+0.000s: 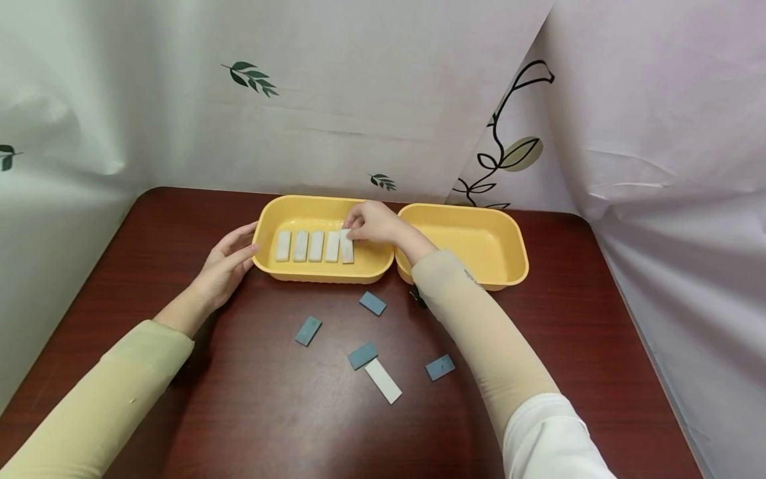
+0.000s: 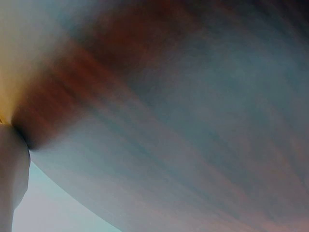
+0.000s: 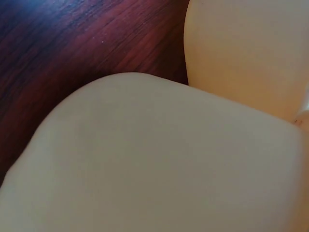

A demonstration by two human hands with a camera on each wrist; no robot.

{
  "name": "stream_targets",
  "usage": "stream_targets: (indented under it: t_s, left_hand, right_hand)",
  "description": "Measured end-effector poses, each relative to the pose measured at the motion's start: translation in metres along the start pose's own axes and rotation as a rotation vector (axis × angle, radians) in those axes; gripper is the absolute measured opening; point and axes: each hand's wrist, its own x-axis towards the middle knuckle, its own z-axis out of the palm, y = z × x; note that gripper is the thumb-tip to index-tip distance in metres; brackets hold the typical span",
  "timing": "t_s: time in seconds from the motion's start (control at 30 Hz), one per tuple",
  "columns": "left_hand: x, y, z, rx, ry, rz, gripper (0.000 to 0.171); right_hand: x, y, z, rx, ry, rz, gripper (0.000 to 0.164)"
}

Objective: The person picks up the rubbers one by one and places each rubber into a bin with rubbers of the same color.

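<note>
Within the left yellow tray (image 1: pixel 365 261), several white rectangular tiles (image 1: pixel 283 246) lie upright side by side in a row. My right hand (image 1: pixel 372 223) reaches into this tray and pinches the rightmost white tile (image 1: pixel 346 249) at its upper end, close beside its neighbour. At the tray's left end, my left hand (image 1: pixel 224 266) touches the outer wall and rim with its fingers extended. The left wrist view is mostly blur, with part of the hand (image 2: pixel 12 169) at its edge. A pale sleeve (image 3: pixel 145 159) fills much of the right wrist view, hiding the fingers.
A second yellow tray (image 1: pixel 509 246) stands on the right, partly behind my right forearm. Several blue-grey tiles (image 1: pixel 373 303) and a loose white tile (image 1: pixel 383 381) are scattered on the dark wooden table (image 1: pixel 257 399). Patterned white sheeting (image 1: pixel 335 100) hangs behind the table.
</note>
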Motion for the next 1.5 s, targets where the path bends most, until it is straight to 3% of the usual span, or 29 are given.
stream_targets:
  t_s: [0.4, 0.97, 1.17, 1.5]
  left_hand:
    - [0.0006, 0.0017, 0.0, 0.009, 0.002, -0.007, 0.039]
    - [-0.0002, 0.0006, -0.0006, 0.012, 0.011, -0.016, 0.038]
    - [-0.0002, 0.0006, -0.0004, 0.016, 0.008, -0.015, 0.038]
    - [0.0002, 0.0003, 0.0001, 0.015, 0.013, -0.015, 0.038]
  right_hand:
    - [0.003, -0.0007, 0.0025, -0.07, 0.026, 0.02, 0.014]
    - [0.0, -0.0011, -0.0007, -0.16, 0.045, -0.018, 0.013]
    - [0.0012, 0.0003, -0.0027, -0.158, 0.04, -0.043, 0.014]
    - [0.0065, 0.0021, -0.0022, -0.254, 0.016, -0.03, 0.015]
